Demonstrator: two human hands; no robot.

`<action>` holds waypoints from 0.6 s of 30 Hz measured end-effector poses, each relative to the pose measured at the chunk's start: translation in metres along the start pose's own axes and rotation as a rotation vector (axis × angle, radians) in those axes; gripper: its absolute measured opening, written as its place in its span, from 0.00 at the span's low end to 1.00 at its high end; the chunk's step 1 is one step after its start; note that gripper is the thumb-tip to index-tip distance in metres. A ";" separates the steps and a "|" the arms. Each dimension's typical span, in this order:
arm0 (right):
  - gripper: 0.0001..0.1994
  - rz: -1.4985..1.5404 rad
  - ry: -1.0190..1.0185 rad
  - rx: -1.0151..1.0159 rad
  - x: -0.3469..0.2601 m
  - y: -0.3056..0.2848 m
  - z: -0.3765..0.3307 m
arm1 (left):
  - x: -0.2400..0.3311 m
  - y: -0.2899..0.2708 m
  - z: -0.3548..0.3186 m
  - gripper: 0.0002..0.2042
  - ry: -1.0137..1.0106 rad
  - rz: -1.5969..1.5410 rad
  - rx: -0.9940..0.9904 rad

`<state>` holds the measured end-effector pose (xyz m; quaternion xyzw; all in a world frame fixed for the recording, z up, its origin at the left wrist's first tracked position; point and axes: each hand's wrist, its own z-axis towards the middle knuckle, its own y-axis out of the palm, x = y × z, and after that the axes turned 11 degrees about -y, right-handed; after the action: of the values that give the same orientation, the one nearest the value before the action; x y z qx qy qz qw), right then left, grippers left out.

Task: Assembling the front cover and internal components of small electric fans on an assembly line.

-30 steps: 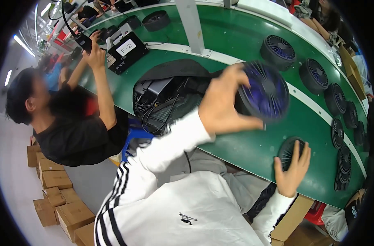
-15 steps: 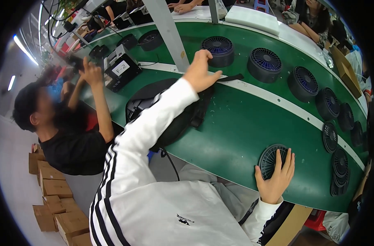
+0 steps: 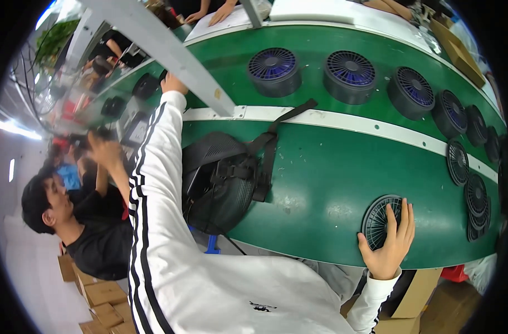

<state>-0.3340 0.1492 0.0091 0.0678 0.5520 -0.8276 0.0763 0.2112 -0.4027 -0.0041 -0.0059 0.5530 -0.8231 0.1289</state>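
My right hand (image 3: 389,242) lies on a round black fan grille (image 3: 375,222) near the front edge of the green work surface. Its thumb is at the grille's left rim, and its fingers stretch over the right side. My left arm is stretched far out to the left. My left hand (image 3: 174,84) is partly behind a grey metal post, beside a small dark shape; its fingers are mostly hidden, so I cannot make out whether it holds anything. Between my arms lies a black bag (image 3: 223,181) with straps, one reaching over the white rail.
Round dark fan units (image 3: 348,75) with purple insides stand in a row beyond the white rail (image 3: 343,121). More grilles (image 3: 477,195) overlap at the right. The slanted grey post (image 3: 170,53) rises at the left. A co-worker (image 3: 92,222) in black sits close on my left.
My left hand has moved leftward from beside a fan unit to behind the post, and my view has turned left. My right hand stays on the grille. The co-worker's raised hand has lowered.
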 end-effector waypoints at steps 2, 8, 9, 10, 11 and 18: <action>0.40 0.034 -0.021 0.017 0.003 0.001 -0.002 | -0.020 0.014 0.010 0.29 -0.024 0.098 -0.074; 0.40 0.039 0.010 0.007 -0.001 -0.004 -0.007 | 0.005 -0.037 -0.002 0.26 -0.013 -0.030 -0.086; 0.40 0.044 0.001 0.016 0.000 -0.003 -0.007 | -0.010 -0.050 -0.001 0.25 -0.045 -0.126 -0.116; 0.40 0.049 -0.014 0.027 0.003 -0.002 -0.005 | -0.028 -0.060 -0.001 0.24 -0.083 -0.223 -0.142; 0.40 0.069 -0.046 0.054 0.006 0.002 -0.001 | -0.077 -0.068 0.006 0.23 -0.096 -0.490 -0.101; 0.41 0.013 0.000 0.067 0.005 0.003 -0.007 | -0.107 -0.216 -0.217 0.22 -0.186 -1.783 -0.514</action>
<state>-0.3382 0.1548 0.0027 0.0741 0.5236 -0.8450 0.0793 0.2368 -0.1054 0.1223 -0.5227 0.4969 -0.4665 -0.5121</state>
